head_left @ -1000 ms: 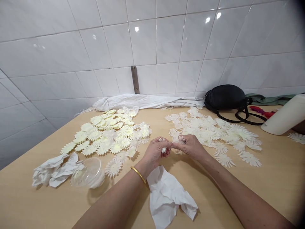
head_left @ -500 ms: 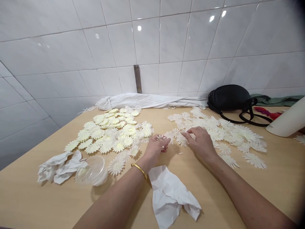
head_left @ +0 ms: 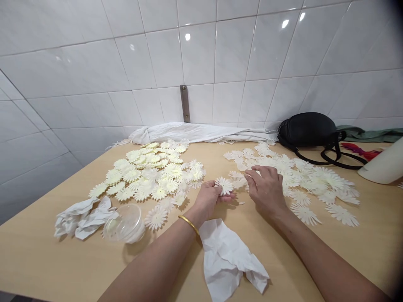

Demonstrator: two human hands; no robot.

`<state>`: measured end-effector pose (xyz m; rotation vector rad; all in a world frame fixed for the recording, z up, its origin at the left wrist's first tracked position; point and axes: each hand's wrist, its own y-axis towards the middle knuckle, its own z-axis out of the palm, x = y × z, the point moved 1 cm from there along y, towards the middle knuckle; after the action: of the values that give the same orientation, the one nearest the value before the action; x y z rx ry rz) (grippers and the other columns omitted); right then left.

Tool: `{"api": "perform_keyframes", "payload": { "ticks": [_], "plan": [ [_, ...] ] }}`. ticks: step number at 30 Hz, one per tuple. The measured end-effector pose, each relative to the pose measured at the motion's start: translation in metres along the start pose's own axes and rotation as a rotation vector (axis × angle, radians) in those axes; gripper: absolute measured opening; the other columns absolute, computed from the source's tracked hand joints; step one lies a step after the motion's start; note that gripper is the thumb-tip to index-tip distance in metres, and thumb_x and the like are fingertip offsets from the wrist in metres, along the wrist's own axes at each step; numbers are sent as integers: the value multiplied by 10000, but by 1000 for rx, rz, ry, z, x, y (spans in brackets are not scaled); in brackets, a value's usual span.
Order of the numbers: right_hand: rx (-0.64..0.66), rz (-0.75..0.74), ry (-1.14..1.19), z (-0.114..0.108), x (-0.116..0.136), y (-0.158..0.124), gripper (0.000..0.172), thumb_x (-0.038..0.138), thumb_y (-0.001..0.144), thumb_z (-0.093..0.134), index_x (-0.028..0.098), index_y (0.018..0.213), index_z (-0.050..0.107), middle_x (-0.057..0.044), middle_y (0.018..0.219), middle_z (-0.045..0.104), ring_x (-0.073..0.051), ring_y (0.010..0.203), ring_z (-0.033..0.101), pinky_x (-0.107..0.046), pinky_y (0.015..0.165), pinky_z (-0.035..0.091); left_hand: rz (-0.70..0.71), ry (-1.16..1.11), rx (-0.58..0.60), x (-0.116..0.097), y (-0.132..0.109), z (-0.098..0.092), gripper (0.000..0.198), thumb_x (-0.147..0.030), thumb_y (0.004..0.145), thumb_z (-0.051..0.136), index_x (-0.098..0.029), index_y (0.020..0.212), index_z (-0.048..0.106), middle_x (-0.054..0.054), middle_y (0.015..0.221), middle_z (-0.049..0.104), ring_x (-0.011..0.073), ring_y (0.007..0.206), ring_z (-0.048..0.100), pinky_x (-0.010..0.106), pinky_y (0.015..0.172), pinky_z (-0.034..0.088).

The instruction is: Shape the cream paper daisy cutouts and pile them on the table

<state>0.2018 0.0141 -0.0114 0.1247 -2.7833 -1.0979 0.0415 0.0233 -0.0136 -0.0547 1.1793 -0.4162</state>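
My left hand (head_left: 209, 197) is closed on a white daisy-shaped flower piece (head_left: 224, 186), pinched by its edge between thumb and fingers. A gold bangle (head_left: 189, 224) circles that wrist. To the right, my right hand (head_left: 267, 188) has its fingers bent and thumb and forefinger close together, at the near edge of a pile of white flower pieces (head_left: 327, 180); whatever lies between the fingertips is too small to make out. Left of my hands is a heap of pale yellow flower pieces (head_left: 147, 172). A loose white petal (head_left: 242, 203) lies between the hands.
Crumpled white paper (head_left: 229, 260) lies on the wooden table (head_left: 72, 268) in front of me. A clear plastic tub (head_left: 124, 224) and more crumpled tissue (head_left: 75, 216) are at left. A white cloth (head_left: 195, 132), black bag (head_left: 310, 130) and white cylinder (head_left: 384, 163) line the back.
The flower piece in my left hand has turned to face me, and its fingers have stretched a little. My right hand stays beside the white pile. The view has shifted slightly left.
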Motion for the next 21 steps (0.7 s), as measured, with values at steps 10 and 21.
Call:
{"api": "perform_keyframes", "payload": {
  "ticks": [10, 21],
  "plan": [
    [403, 272, 954, -12, 20, 2, 392, 494, 828, 401, 167, 844, 616, -29, 728, 608, -165, 674, 527, -287, 624, 391, 50, 175, 195, -2, -8, 5, 238, -296, 675, 645, -124, 634, 487, 51, 567, 612, 101, 441, 565, 192, 450, 420],
    [647, 495, 1494, -3, 26, -6, 253, 417, 730, 597, 167, 752, 566, -2, 656, 558, -109, 595, 499, -241, 565, 351, 110, 149, 78, 0, -5, 2, 322, -360, 606, 687, -156, 576, 440, -1, 437, 538, 83, 355, 471, 198, 390, 341]
  ]
}}
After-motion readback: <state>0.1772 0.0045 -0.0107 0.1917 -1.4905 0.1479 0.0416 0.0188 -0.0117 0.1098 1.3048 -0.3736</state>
